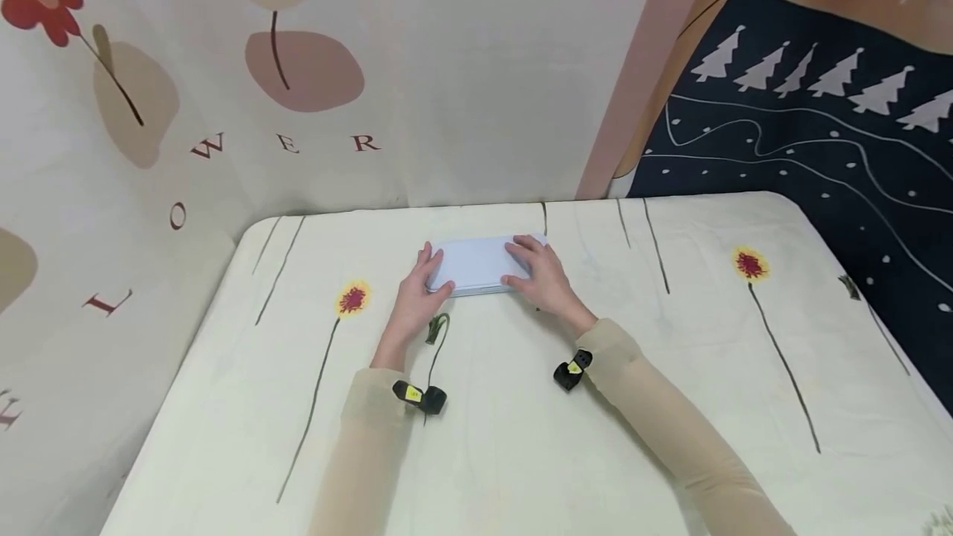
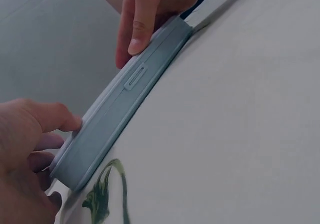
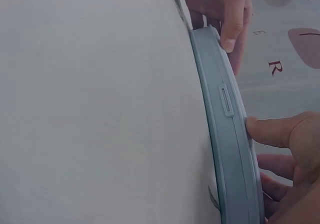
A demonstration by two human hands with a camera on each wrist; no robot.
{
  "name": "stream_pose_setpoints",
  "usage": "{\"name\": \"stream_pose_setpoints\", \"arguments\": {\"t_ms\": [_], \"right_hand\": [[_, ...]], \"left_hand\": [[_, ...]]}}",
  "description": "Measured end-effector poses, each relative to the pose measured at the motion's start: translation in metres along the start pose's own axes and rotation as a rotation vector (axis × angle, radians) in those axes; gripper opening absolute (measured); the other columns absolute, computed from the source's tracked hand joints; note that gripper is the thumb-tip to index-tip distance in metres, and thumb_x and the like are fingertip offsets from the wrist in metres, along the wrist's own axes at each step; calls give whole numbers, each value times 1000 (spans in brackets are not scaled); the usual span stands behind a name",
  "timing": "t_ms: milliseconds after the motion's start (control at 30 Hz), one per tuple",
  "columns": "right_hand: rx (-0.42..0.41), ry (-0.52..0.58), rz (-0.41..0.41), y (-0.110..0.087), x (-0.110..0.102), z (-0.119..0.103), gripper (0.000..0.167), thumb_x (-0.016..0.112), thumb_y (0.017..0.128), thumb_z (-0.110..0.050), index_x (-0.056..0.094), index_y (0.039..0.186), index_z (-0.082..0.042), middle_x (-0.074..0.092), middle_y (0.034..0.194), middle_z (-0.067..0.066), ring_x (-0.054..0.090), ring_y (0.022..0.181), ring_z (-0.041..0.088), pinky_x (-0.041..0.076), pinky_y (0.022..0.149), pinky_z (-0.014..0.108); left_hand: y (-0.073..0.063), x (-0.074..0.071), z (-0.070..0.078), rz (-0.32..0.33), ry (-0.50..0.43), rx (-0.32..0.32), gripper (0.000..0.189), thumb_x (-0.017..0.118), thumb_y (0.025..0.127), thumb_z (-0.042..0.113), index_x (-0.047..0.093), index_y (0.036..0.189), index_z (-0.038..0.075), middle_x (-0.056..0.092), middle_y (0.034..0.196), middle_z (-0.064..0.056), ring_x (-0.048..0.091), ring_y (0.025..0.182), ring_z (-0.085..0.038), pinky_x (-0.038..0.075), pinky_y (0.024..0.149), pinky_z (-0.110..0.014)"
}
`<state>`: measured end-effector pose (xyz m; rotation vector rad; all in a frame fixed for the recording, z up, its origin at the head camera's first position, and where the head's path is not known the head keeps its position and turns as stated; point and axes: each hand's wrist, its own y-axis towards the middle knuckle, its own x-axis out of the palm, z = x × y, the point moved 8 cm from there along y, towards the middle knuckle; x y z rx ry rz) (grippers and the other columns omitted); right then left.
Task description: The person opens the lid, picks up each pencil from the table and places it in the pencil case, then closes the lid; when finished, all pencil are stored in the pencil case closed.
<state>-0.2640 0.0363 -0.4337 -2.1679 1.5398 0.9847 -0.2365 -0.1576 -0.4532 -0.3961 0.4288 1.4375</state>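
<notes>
A flat, pale blue case point(image 1: 476, 261) lies closed on the table, its long side toward me. On its front side is a small raised latch with a slot point(image 2: 135, 77), at the seam between lid and base. My left hand point(image 1: 414, 294) grips the left end, thumb on the lid's front edge and fingers around the end. At the other end my right hand point(image 1: 547, 278) holds the case, its thumb point(image 3: 260, 129) on the lid's front edge and fingers over the right side. The lid stays down along the whole seam. The case's back side is hidden.
A white cloth printed with long-stemmed flowers covers the table point(image 1: 491, 420). Behind the table hangs a pale curtain point(image 1: 476, 106) with flower shapes and letters. A dark blue cloth with white trees point(image 1: 804, 139) hangs at the right. Both wrists wear small black cameras point(image 1: 572, 370).
</notes>
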Motion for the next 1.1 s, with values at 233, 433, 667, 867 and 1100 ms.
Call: {"name": "stream_pose_setpoints", "arguments": {"t_ms": [233, 433, 667, 867, 1100], "right_hand": [[-2, -10, 13, 0, 2, 1, 56, 71, 86, -12, 51, 135, 7, 42, 144, 23, 33, 136, 37, 11, 116, 49], [-2, 2, -2, 0, 3, 2, 56, 70, 88, -12, 50, 136, 6, 40, 146, 22, 29, 138, 35, 7, 116, 48], [-4, 58, -15, -5, -3, 5, 50, 68, 89, -8, 52, 133, 8, 41, 144, 23, 30, 138, 37, 18, 115, 46], [40, 155, 3, -14, -9, 15, 46, 66, 89, -5, 54, 131, 8, 43, 144, 21, 27, 140, 34, 24, 113, 42], [87, 157, 26, -28, -27, 24, 45, 62, 92, -7, 53, 133, 7, 45, 142, 23, 34, 136, 36, 25, 112, 44]], "left_hand": [[-1, 0, 0, 8, 0, -11, 62, 61, 92, 8, 33, 147, -4, 10, 160, -12, 4, 146, -26, 8, 117, -39], [-1, 1, -2, 14, 32, 7, 62, 60, 93, 9, 32, 147, -4, 9, 160, -14, 4, 146, -28, 4, 117, -44], [-4, -2, 2, 47, 32, 88, 61, 60, 93, 16, 36, 145, -5, 15, 158, -17, 8, 145, -34, 2, 116, -49], [-7, -13, -1, 45, 64, 62, 61, 62, 92, 13, 38, 146, -2, 23, 156, -17, 18, 143, -33, 13, 116, -42], [-8, -23, -7, 5, 176, 32, 61, 60, 93, 13, 36, 147, -1, 27, 154, -21, 21, 142, -36, 14, 115, -48]]}}
